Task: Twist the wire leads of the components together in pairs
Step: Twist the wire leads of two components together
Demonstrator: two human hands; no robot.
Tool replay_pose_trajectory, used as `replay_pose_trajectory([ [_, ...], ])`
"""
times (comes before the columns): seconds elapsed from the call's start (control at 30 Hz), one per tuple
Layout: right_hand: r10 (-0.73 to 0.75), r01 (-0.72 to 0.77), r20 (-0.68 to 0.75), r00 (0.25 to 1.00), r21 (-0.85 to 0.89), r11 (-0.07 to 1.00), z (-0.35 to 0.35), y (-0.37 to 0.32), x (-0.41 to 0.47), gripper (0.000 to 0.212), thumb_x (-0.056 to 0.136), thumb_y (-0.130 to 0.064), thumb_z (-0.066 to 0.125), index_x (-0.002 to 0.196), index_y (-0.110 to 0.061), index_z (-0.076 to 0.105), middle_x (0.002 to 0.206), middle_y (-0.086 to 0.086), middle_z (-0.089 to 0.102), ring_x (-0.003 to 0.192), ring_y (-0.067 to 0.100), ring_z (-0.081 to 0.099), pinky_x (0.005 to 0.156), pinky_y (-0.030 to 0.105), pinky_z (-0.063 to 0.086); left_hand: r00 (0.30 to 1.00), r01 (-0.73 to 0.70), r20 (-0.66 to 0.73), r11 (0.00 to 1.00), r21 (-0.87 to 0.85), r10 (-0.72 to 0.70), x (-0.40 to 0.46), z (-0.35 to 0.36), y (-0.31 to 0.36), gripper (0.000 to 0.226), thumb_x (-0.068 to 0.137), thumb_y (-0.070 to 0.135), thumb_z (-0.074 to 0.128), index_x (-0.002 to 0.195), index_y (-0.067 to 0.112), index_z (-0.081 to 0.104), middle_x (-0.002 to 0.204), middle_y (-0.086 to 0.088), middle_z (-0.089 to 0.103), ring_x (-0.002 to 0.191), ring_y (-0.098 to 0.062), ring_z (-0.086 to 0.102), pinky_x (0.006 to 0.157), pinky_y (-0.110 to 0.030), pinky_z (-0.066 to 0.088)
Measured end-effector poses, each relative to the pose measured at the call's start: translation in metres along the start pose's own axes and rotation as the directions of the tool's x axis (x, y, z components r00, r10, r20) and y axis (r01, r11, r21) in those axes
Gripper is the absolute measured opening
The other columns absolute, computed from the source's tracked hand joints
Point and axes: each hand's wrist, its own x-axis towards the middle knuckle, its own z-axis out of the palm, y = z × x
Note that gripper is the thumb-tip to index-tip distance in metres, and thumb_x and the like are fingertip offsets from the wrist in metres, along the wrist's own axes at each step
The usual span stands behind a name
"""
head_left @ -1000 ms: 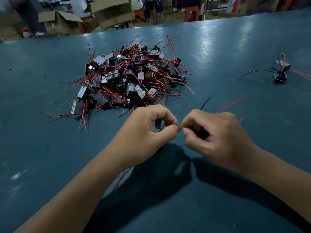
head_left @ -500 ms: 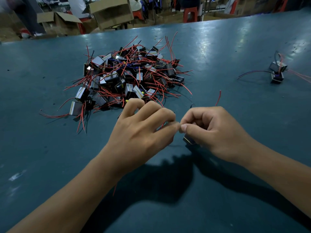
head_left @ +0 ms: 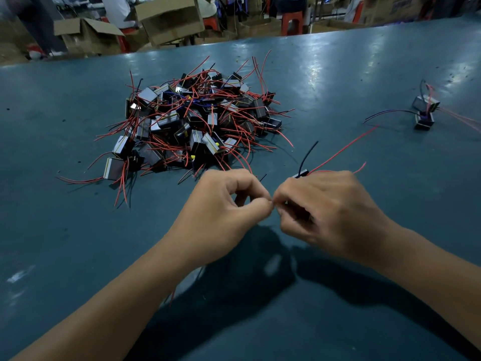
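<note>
My left hand and my right hand meet thumb to thumb over the table, each pinching thin wire ends at the spot where the fingertips touch. A small dark component pokes out behind my right hand, with a red lead and a black lead sticking up and away from it. What my left hand's fingers hold beyond the wire tip is hidden. A big heap of box-shaped components with red leads lies just beyond my hands.
Two components joined together lie at the far right, with leads trailing off. The blue-green table stretches all around. Past its far edge stand cardboard boxes, red stools and people.
My right hand has turned at the wrist, so the component now shows above it instead of below, and its red and black leads have swung up to the right. Both hands stay together.
</note>
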Motion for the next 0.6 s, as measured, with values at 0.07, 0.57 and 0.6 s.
replay_pose_trajectory([
  [0.07, 0.031, -0.031, 0.002, 1.0, 0.03, 0.999, -0.001, -0.002, 0.001, 0.013, 0.084, -0.014, 0.056, 0.073, -0.01, 0.062, 0.058, -0.008, 0.042, 0.051, 0.019, 0.039, 0.053, 0.028, 0.035, 0.991, 0.135, 0.015, 0.978, -0.156, -0.135, 0.0, 0.0, 0.002, 0.012, 0.075, 0.02, 0.067, 0.067, 0.012, 0.07, 0.054, 0.006, 0.055, 0.05, -0.005, 0.041, 0.047, -0.023, 0.032],
  [0.57, 0.461, -0.533, 0.299, 0.836, 0.642, 0.55, -0.003, -0.001, 0.007, 0.01, 0.078, -0.016, 0.06, 0.07, -0.01, 0.063, 0.048, 0.0, 0.044, 0.05, 0.014, 0.038, 0.049, 0.04, 0.036, 0.687, -0.507, 0.111, 0.365, 0.781, 0.718, -0.002, -0.007, -0.008, 0.013, 0.093, 0.014, 0.068, 0.083, 0.016, 0.076, 0.089, 0.003, 0.071, 0.075, -0.024, 0.065, 0.069, -0.039, 0.043],
  [0.6, 0.461, -0.543, 0.318, 0.828, 0.659, 0.52, -0.003, -0.001, 0.007, 0.011, 0.078, -0.016, 0.06, 0.07, -0.009, 0.064, 0.048, 0.006, 0.045, 0.05, 0.014, 0.04, 0.049, 0.037, 0.036, 0.686, -0.51, 0.124, 0.353, 0.784, 0.717, -0.002, -0.006, -0.008, 0.014, 0.094, 0.014, 0.067, 0.082, 0.015, 0.075, 0.089, 0.002, 0.071, 0.075, -0.025, 0.065, 0.069, -0.039, 0.042],
])
